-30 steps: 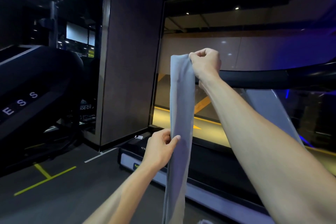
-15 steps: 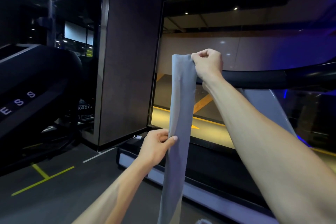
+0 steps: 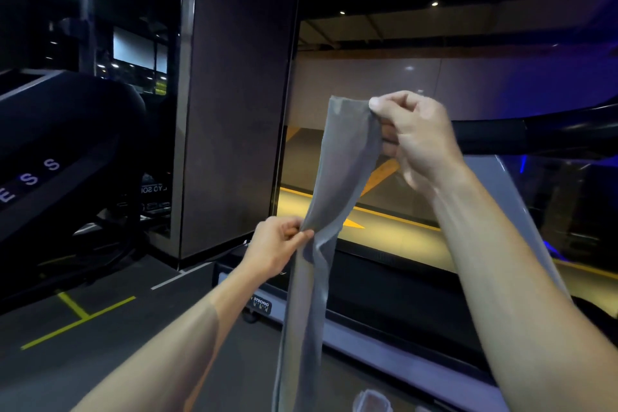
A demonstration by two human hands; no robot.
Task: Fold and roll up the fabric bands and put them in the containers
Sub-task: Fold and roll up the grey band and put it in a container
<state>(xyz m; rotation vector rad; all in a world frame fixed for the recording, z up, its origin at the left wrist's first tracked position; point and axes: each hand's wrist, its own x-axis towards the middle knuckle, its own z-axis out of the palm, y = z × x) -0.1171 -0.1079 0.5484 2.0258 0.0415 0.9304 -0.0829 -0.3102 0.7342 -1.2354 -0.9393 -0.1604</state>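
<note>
One grey fabric band (image 3: 337,184) hangs long and straight up in the air in front of the person, and its bottom end runs out of view at the lower edge. Two hands hold it. The right hand (image 3: 414,135) is up high, with its fingers and thumb curled and pinching the top end of the band. The left hand (image 3: 277,246) is lower down, pinching the left edge of the band about halfway, where the cloth bunches. Behind the band are one treadmill (image 3: 401,328) and one big window (image 3: 418,144). One dark exercise machine (image 3: 60,144) stands on the left. Yellow lines (image 3: 80,318) mark the grey floor.
</note>
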